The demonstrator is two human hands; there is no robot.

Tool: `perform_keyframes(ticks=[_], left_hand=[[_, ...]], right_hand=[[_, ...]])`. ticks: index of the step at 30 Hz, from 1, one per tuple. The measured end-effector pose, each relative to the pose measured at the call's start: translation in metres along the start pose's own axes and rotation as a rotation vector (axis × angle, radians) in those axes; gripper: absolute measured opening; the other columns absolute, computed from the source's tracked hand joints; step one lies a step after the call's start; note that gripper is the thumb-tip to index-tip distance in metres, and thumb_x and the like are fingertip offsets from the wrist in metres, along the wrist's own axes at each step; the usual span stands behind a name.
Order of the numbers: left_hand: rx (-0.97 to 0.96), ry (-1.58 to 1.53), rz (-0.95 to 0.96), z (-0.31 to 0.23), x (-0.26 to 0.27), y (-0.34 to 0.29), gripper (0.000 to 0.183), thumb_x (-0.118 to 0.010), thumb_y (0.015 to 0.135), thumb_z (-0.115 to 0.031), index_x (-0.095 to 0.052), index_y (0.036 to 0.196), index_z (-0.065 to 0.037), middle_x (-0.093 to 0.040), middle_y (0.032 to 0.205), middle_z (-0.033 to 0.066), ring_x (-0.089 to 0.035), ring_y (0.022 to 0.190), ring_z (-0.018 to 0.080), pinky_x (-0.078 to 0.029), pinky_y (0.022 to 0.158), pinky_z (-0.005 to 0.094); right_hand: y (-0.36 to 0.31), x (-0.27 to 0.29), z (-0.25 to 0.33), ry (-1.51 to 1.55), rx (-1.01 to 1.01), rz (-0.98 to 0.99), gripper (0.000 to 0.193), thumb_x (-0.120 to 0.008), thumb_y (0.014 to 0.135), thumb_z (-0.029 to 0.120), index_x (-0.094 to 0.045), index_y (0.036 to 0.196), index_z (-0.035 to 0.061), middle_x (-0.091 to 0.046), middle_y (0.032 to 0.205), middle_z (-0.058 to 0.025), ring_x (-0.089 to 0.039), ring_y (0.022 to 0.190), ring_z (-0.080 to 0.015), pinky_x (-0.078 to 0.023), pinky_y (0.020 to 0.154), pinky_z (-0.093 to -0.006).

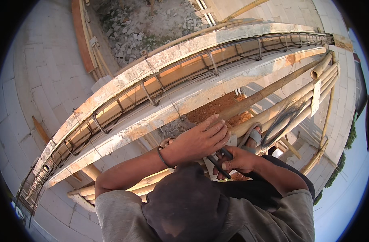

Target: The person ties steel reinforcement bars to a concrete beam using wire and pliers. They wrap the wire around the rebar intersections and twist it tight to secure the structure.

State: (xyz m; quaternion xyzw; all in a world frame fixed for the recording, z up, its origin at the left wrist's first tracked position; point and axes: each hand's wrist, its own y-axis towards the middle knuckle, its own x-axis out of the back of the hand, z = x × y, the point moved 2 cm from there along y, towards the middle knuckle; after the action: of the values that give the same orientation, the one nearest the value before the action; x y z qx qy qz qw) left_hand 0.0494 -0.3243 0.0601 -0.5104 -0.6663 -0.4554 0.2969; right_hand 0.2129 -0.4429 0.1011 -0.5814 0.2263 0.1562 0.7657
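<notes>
My right hand (pixel 240 160) is closed around a dark two-handled tool (pixel 213 166) that looks like pincers; its jaws are hidden. Above and left of it, my left hand (pixel 204 139) reaches over palm down, fingers stretched out, with nothing visible in it. A dark band circles the left wrist. Just beyond the left fingers runs a long wooden beam form (pixel 196 99), its two boards standing apart. Between them lies a cage of steel bars and stirrups (pixel 212 62). Thin tie wire (pixel 174 105) hangs over the near board.
Bamboo poles (pixel 289 101) form a scaffold on the right, where a sandalled foot (pixel 254 136) rests. A coil of dark wire (pixel 281 125) hangs over the poles. Reddish soil (pixel 218 109) shows below. Block walls (pixel 39 80) stand around, and rubble (pixel 128 42) covers the ground beyond.
</notes>
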Motion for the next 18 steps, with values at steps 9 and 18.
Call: perform_keyframes(ticks=[9, 18], left_hand=[[0.120, -0.033, 0.115, 0.002, -0.016, 0.011, 0.019, -0.060, 0.083, -0.017, -0.060, 0.098, -0.005, -0.055, 0.082, 0.0024, -0.058, 0.074, 0.0177, -0.047, 0.066, 0.0312], [0.095, -0.079, -0.134, -0.005, -0.005, -0.007, 0.020, -0.059, 0.084, -0.017, -0.061, 0.100, -0.005, -0.061, 0.092, 0.0045, -0.059, 0.089, 0.0201, -0.046, 0.083, 0.0327]], right_hand=[[-0.014, -0.045, 0.004, -1.481, 0.384, -0.958, 0.047, -0.071, 0.077, 0.007, -0.047, 0.116, -0.0026, -0.056, 0.113, -0.0241, -0.058, 0.102, -0.0401, -0.046, 0.088, -0.0447], [0.012, -0.082, -0.022, -1.648, 0.289, -1.275, 0.013, -0.054, 0.085, 0.009, -0.053, 0.095, 0.0011, -0.053, 0.114, -0.0200, -0.053, 0.100, -0.0341, -0.041, 0.087, -0.0516]])
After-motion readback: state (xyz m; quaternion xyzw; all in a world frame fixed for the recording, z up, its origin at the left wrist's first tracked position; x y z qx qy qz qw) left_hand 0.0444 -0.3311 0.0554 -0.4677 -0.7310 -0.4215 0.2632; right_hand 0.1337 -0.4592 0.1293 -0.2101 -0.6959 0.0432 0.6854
